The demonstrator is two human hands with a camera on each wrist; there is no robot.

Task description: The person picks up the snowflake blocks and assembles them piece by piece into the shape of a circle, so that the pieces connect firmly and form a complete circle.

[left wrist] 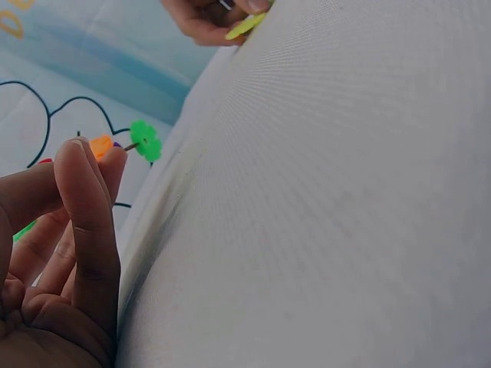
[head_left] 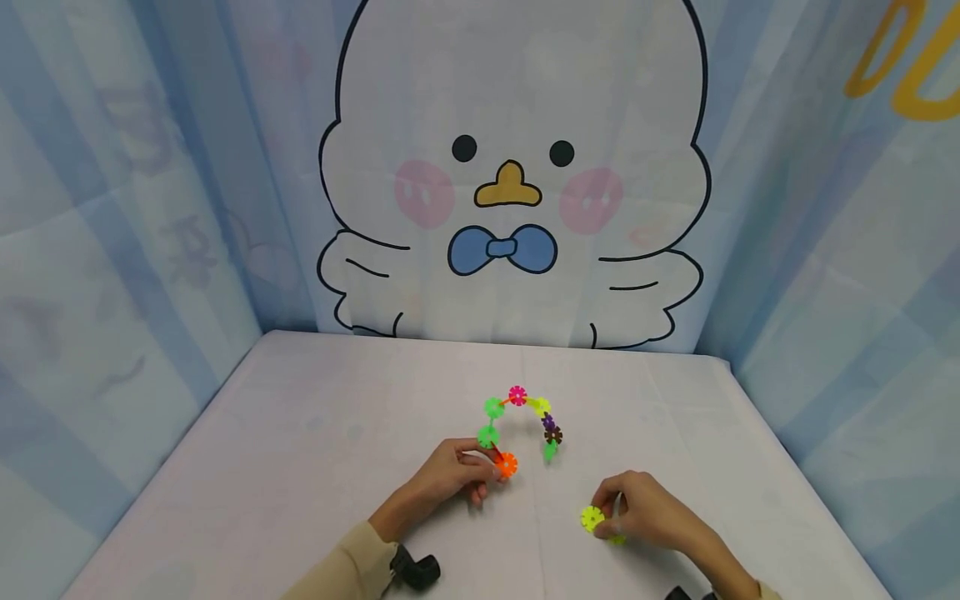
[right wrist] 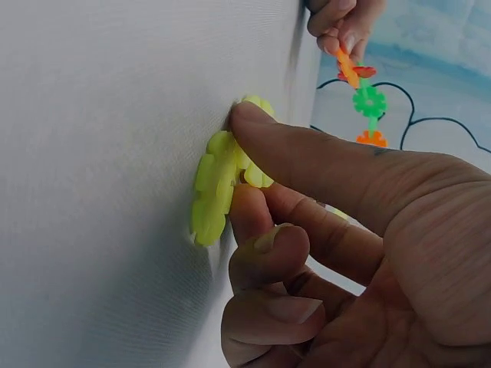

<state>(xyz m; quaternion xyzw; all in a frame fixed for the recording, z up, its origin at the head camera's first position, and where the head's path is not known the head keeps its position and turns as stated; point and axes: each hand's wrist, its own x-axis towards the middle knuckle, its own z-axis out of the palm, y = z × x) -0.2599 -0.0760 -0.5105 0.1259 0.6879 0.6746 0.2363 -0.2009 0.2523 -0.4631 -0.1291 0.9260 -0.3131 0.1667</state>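
My left hand (head_left: 455, 472) pinches the near end of a curved chain of flower-shaped interlocking discs, by its orange disc (head_left: 507, 465). From there the chain arcs up through green discs (head_left: 488, 436), a pink disc (head_left: 517, 396), a yellow disc (head_left: 542, 407), and purple and brown discs, down to a green disc (head_left: 551, 451) at the free end. Lower right, my right hand (head_left: 648, 510) pinches a yellow disc (head_left: 592, 519) between thumb and fingers. In the right wrist view a second yellow disc (right wrist: 213, 188) sits crosswise against it, close to the tabletop; the fingers partly cover both.
A white cloth-covered table (head_left: 315, 417) spreads beneath both hands. Behind it hangs a curtain (head_left: 510, 300) printed with a cartoon bird, and blue-striped curtains (head_left: 112, 250) close in the sides. A black wrist device (head_left: 417, 570) is strapped at the left sleeve.
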